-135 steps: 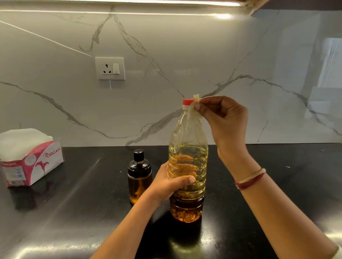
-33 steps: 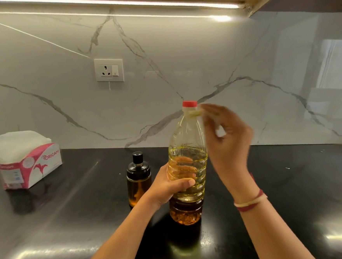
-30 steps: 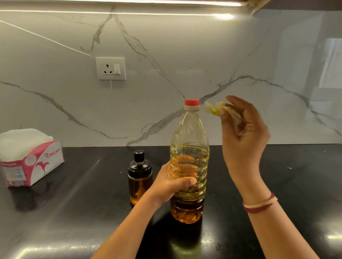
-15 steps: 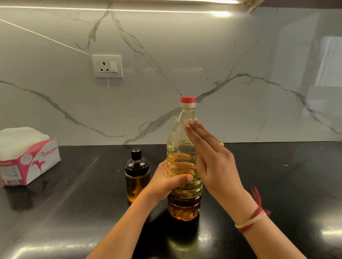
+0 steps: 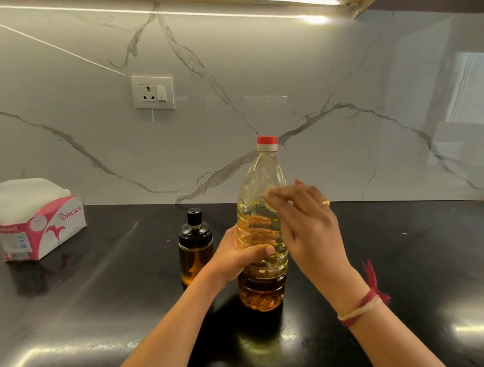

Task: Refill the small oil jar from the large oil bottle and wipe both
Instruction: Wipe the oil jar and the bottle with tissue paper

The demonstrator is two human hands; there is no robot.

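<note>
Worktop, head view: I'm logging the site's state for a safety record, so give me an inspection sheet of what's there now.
Surface: black glossy worktop, light glare on it, a few pale specks at right.
Job's things: large oil bottle upright, red cap on, partly full; small oil jar upright just left of it, black lid on.
Clutter: tissue box at far left, tissues showing.
Hands: left hand grips the bottle's middle; right hand has fingers fairly straight at its shoulder, and whether a tissue is under them is unclear.
Cables: nothing seen.
Surroundings: marble-look backsplash, wall socket, light strip overhead.
</note>
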